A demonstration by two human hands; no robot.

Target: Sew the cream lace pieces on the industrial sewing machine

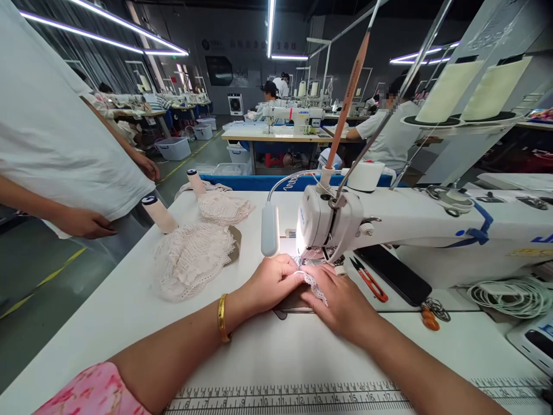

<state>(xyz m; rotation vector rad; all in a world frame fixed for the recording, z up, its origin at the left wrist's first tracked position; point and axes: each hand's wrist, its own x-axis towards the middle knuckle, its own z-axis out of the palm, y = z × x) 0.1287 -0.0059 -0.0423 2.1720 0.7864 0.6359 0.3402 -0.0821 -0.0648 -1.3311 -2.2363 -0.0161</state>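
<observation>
The scalloped white lace trim (pixel 317 287) is kept just in front of the presser foot area of the sewing machine (pixel 332 219). It is pinched in the left hand (pixel 272 283), whose fingers are closed. It is touched by the half-bent right hand (pixel 343 300); whether it is gripped there cannot be told. Orange thread snips (pixel 374 285) are laid beside.
</observation>
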